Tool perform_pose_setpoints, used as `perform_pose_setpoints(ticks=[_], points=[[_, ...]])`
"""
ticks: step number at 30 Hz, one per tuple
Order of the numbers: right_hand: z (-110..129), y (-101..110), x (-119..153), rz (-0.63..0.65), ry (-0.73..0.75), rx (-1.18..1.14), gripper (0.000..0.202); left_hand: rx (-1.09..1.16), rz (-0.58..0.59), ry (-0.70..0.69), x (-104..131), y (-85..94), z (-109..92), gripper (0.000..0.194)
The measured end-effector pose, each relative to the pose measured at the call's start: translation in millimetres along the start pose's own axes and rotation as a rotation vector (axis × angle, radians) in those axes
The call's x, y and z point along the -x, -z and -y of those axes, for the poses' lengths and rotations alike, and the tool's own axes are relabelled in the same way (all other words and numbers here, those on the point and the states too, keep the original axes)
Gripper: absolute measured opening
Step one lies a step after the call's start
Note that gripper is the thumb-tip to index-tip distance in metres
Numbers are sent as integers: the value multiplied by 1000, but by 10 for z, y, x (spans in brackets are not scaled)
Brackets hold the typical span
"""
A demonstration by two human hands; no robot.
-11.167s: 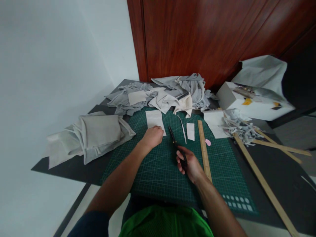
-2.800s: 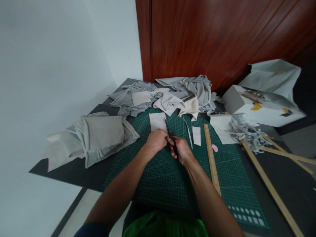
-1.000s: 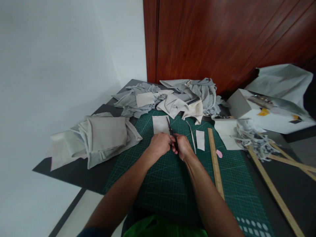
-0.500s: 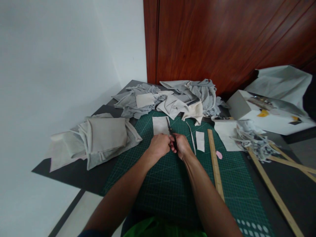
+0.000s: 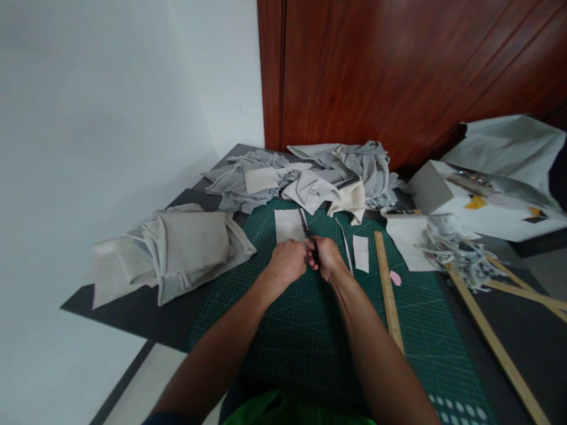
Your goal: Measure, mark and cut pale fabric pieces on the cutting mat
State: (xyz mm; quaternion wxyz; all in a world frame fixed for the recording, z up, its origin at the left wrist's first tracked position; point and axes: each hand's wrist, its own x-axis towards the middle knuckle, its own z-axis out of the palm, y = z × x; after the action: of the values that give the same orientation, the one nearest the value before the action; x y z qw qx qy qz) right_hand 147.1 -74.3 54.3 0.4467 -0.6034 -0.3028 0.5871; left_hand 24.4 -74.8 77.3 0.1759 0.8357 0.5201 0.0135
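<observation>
My right hand [image 5: 326, 258] is closed around the handles of dark scissors [image 5: 305, 224], whose blades point away from me along the right edge of a pale fabric piece [image 5: 287, 223]. Beside it, my left hand [image 5: 289, 260] is closed on the near edge of that fabric, with the fingertips partly hidden. The two hands nearly touch. Everything here rests on a green cutting mat [image 5: 310, 330]. A thin fabric strip [image 5: 344, 243] and a small pale fabric rectangle [image 5: 361, 253] lie to the right of the scissors.
A wooden ruler [image 5: 387, 289] and a pink piece [image 5: 395, 278] lie on the mat. Folded cloth [image 5: 195, 242] is stacked at left, with crumpled grey fabric [image 5: 363, 168] at the back. Right are tangled scraps [image 5: 460, 254], more wooden strips [image 5: 496, 348] and a white box [image 5: 500, 206].
The view has shifted very slightly. Both hands, the scissors and the fabric stay in nearly the same place, and the scissor blades look a little closer together.
</observation>
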Motion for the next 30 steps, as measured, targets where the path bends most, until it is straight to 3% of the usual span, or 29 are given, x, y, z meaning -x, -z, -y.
perform_pose_setpoints(ticks=[8,13,15,17,20,23,26,30], points=[[28,81,60,7,-10,0,11,-85,4,12,92,34,-28,25],[-9,422,234,20,-1,94,5,-124,75,-46,207,78,-39,26],[-22,582,294,34,-5,171,13,-86,102,-43,181,131,16,20],[-35,714,335,49,1,279,23,1,46,34,98,197,125,18],[-61,837,363,79,19,585,40,57,-128,200,-69,268,348,29],[-95,879,381,17,148,936,52,44,-185,326,-196,243,523,34],[-133,860,416,-69,311,1143,63,51,-200,395,-260,140,571,32],[-175,766,504,-76,384,1278,69,70,-212,439,-291,31,538,27]])
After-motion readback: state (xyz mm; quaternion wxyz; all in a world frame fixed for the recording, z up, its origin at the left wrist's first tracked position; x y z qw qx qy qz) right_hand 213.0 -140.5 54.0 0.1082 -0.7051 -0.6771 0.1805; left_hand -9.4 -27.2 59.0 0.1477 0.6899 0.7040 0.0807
